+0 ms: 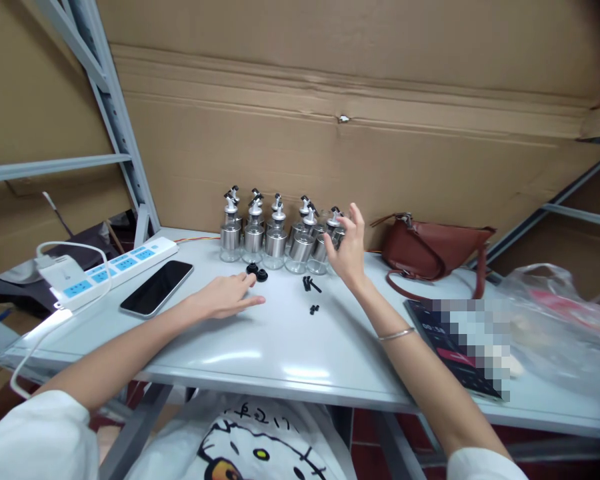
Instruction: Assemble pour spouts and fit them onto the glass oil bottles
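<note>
Several glass bottles with metal bands (275, 241) and pourer tops stand in rows at the back of the table. My right hand (347, 247) is raised beside the rightmost bottles, fingers apart, with nothing seen in it; whether it touches a bottle is unclear. My left hand (230, 295) is low over the table, fingers spread, its fingertips next to round black caps (262, 275). Thin black pieces (315, 285) lie in the middle of the table, with small black bits (314, 310) nearer the front.
On the left are a phone (157, 288) and a white power strip (125, 264) with a plugged-in charger. At the right sit a brown bag (430, 247), a dark tablet-like device (445, 340) and a clear plastic bag (565, 320). Cardboard (280, 133) rises behind.
</note>
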Demonstrator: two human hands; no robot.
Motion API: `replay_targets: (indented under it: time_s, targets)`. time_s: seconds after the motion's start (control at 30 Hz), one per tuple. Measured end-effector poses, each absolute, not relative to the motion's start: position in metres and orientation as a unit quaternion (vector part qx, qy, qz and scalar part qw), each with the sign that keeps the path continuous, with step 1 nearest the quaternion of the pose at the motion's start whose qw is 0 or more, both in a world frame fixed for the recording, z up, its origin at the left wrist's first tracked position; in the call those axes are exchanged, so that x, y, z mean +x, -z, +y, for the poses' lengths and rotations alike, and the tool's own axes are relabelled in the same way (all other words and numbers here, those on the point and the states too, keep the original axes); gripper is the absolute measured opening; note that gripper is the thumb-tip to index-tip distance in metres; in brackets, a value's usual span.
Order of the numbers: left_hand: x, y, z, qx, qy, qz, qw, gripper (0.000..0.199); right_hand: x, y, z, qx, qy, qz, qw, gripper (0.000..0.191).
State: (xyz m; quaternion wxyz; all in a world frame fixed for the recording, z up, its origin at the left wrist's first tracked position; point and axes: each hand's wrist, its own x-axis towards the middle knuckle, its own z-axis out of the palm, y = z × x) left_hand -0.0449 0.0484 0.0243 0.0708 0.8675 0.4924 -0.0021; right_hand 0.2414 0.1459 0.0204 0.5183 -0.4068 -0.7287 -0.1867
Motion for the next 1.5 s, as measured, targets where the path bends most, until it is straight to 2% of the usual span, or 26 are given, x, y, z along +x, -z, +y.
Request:
replay_targets:
  time_s: [0.27, 0.5, 0.67, 0.73, 0.8, 0.97, 1.0, 1.1, 1.17, 1.3, 1.5]
  targets:
    - [-0.055, -0.028, 0.061, 0.873, -0.044, 0.457, 0.163, 0.041, 0.239, -0.006, 0.110, -0.345, 0.200, -0.785, 0.475, 0.021]
    - [-0.047, -0.010, 0.065, 0.918, -0.020, 0.385, 0.093, 0.043, 0.234, -0.010, 0.102, -0.305, 0.228, -0.795, 0.472, 0.019]
    - [-0.048, -0.018, 0.066, 0.923, -0.107, 0.359, 0.085, 0.041, 0.236, -0.013, 0.100, -0.310, 0.233, -0.789, 0.477, 0.015]
    - [-0.047, -0.023, 0.061, 0.900, -0.171, 0.385, 0.115, 0.041, 0.237, -0.015, 0.098, -0.315, 0.221, -0.782, 0.489, 0.015]
    - [-0.044, -0.025, 0.053, 0.864, -0.229, 0.406, 0.192, 0.043, 0.235, -0.016, 0.095, -0.297, 0.211, -0.797, 0.482, 0.018]
    - [-0.024, -0.012, 0.034, 0.752, -0.285, 0.406, 0.434, 0.058, 0.207, -0.009, 0.077, -0.173, 0.179, -0.898, 0.362, 0.059]
    - [-0.020, -0.008, 0.031, 0.728, -0.274, 0.409, 0.478, 0.062, 0.199, -0.006, 0.072, -0.145, 0.184, -0.911, 0.338, 0.061]
    - [-0.011, 0.002, 0.027, 0.668, -0.238, 0.425, 0.563, 0.070, 0.178, -0.001, 0.055, -0.083, 0.211, -0.925, 0.306, 0.051]
    - [-0.008, 0.003, 0.024, 0.649, -0.238, 0.442, 0.571, 0.073, 0.170, 0.002, 0.048, -0.066, 0.225, -0.922, 0.308, 0.044]
    - [-0.006, -0.003, 0.018, 0.653, -0.246, 0.450, 0.558, 0.077, 0.167, 0.005, 0.044, -0.084, 0.232, -0.924, 0.291, 0.045]
    - [-0.006, -0.006, 0.013, 0.703, -0.247, 0.437, 0.505, 0.069, 0.167, 0.009, 0.039, -0.112, 0.199, -0.937, 0.264, 0.046]
